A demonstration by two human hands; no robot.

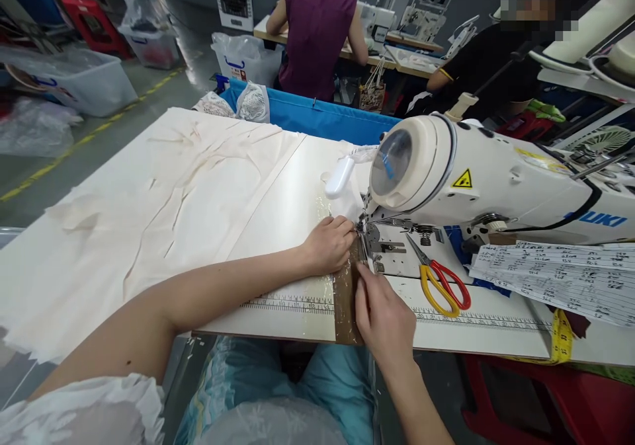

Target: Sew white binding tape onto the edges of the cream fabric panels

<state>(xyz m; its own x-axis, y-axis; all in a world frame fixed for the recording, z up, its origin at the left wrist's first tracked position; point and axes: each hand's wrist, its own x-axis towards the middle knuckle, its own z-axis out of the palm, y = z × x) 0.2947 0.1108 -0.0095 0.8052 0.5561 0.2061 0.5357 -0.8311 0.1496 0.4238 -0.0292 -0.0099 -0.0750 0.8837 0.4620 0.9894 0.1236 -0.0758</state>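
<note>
At the needle area of a white sewing machine (pixel 417 161), my left hand (pixel 330 243) has its fingers bunched together, the fingertips close beside the presser foot. My right hand (pixel 385 313) is nearer the table's front edge, thumb and forefinger pinched together over a brown strip (pixel 346 306) on the tabletop. Whatever lies in either pinch is too small or too hidden to make out. Pale fabric (pixel 351 200) shows just behind the needle, under a white rounded plastic piece (pixel 340 177). Scissors (pixel 441 286) with red and yellow handles rest right of my right hand.
Cream fabric pieces (pixel 173 187) spread over the table's left side. Handwritten paper slips (pixel 555 280) and a yellow tape measure (pixel 561 339) are at the right. A blue fabric bin (pixel 317 111) stands behind the table. Two people work beyond it.
</note>
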